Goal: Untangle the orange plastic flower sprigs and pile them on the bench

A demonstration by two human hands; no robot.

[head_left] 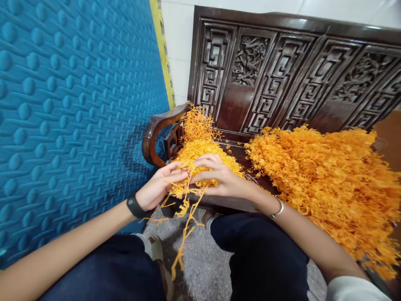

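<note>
Between my hands is a tangle of orange plastic flower stems (187, 190), with loose strands dangling below toward the floor. My left hand (159, 184), with a black band on its wrist, pinches the tangle from the left. From the right, my right hand (219, 175) curves its fingers around the same tangle, the fingertips at its upper edge; a silvery bracelet circles that wrist. Just behind the hands, a heap of small orange plastic pieces (203, 148) lies on the dark wooden bench seat (241, 156). The exact contact of the fingertips is partly hidden.
A much larger pile of orange plastic flower pieces (332, 179) covers the bench at right. The carved wooden backrest (238, 100) rises behind, and a curved armrest (152, 138) stands at left. Blue bumpy matting (72, 104) fills the left side. Speckled floor (203, 259) lies below.
</note>
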